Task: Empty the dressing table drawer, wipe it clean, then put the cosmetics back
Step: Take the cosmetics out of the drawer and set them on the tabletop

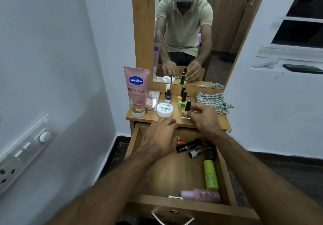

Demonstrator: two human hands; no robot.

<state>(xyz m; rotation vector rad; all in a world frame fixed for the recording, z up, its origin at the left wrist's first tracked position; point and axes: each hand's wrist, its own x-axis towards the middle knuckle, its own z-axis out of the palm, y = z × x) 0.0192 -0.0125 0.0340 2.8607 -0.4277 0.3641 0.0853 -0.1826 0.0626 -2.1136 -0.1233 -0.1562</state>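
Observation:
The wooden drawer stands pulled out below the dressing table top. Inside lie a black tube, a small dark bottle, a green bottle and a pink bottle. My right hand pinches a clear nail polish bottle with a black cap standing on the table top. My left hand hovers over the drawer's back left, fingers relaxed, holding nothing. On the top stand a Vaseline tube, a white nail polish remover jar, a green polish bottle and other small bottles.
A checked cloth lies at the table's right back. A clear box of nail tips sits beside the Vaseline tube. The mirror rises behind. A white wall is at the left, with a switch panel.

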